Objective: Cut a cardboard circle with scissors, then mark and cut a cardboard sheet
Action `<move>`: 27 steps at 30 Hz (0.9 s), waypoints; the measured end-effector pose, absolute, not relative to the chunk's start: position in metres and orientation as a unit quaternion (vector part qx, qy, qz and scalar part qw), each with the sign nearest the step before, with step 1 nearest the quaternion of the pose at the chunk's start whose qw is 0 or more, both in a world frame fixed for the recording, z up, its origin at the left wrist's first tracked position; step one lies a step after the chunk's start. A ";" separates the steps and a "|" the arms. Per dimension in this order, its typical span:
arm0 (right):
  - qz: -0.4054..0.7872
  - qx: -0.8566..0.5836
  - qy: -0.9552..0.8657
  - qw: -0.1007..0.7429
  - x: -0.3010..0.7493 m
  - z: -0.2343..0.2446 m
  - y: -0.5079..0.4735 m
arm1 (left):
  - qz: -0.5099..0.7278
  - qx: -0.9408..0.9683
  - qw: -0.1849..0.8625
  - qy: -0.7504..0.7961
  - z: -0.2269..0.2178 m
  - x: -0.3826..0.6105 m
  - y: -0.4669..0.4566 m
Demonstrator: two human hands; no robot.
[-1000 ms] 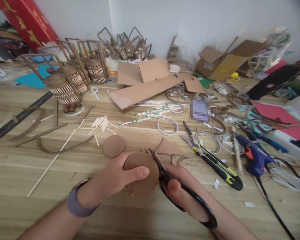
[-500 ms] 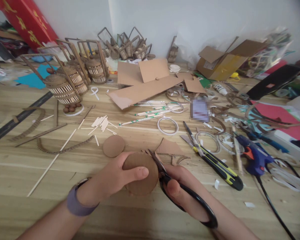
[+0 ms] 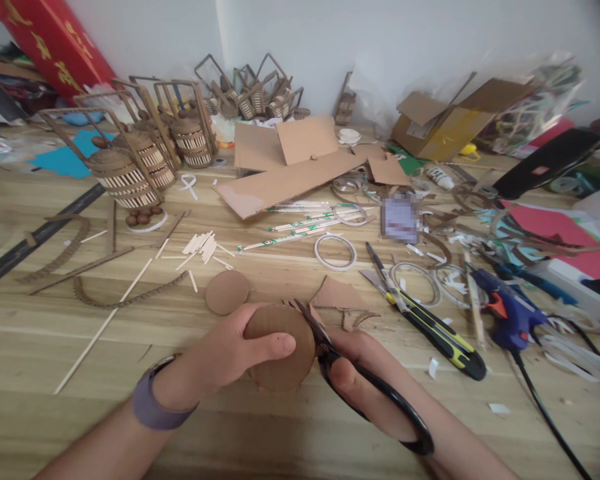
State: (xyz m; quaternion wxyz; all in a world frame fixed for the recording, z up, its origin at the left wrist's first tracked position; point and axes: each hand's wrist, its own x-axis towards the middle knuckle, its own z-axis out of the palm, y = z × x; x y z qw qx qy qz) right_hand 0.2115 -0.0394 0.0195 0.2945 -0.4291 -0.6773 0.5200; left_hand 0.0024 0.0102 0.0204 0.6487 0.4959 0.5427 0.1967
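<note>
A round cardboard disc [image 3: 280, 370] is pinched in my left hand [image 3: 230, 353], the thumb lying flat across its top face. My right hand [image 3: 365, 373] is closed around black-handled scissors [image 3: 405, 407], whose blades sit at the upper right edge of the disc. How far the blades are parted is hard to make out. Just beyond my left hand a smaller cardboard disc [image 3: 227, 292] lies on the wooden table. Torn cardboard scraps [image 3: 337, 293] lie past the scissor tips.
Right of my hands lie a yellow-black utility knife [image 3: 430, 327], tape rolls [image 3: 335, 252] and a blue glue gun [image 3: 513, 313] with its cable. Short sticks [image 3: 203, 247] are scattered left of centre. Cardboard sheets [image 3: 290, 173], small lidded baskets [image 3: 125, 177] and an open box [image 3: 445, 127] stand farther back.
Almost nothing differs. Both hands, with the disc and the scissors, have shifted very slightly to the left.
</note>
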 end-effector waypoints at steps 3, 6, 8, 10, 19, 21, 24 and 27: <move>0.526 -0.428 -0.675 0.289 0.212 0.021 -0.040 | 0.204 0.485 0.653 0.545 0.022 0.002 0.009; 0.529 -0.428 -0.670 0.295 0.211 0.022 -0.040 | 0.206 0.487 0.653 0.542 0.022 0.002 0.009; 0.530 -0.424 -0.670 0.300 0.211 0.022 -0.039 | 0.203 0.489 0.655 0.540 0.021 0.002 0.010; 0.529 -0.422 -0.672 0.301 0.211 0.021 -0.039 | 0.196 0.491 0.658 0.536 0.019 0.001 0.010; 0.523 -0.436 -0.670 0.295 0.212 0.018 -0.041 | 0.191 0.505 0.665 0.515 0.010 -0.003 0.013; 0.524 -0.435 -0.669 0.296 0.212 0.017 -0.041 | 0.189 0.512 0.662 0.514 0.007 -0.004 0.014; 0.527 -0.438 -0.667 0.294 0.212 0.016 -0.041 | 0.186 0.521 0.661 0.507 0.004 -0.006 0.016; 0.531 -0.441 -0.663 0.289 0.213 0.016 -0.042 | 0.183 0.528 0.660 0.502 0.005 -0.006 0.016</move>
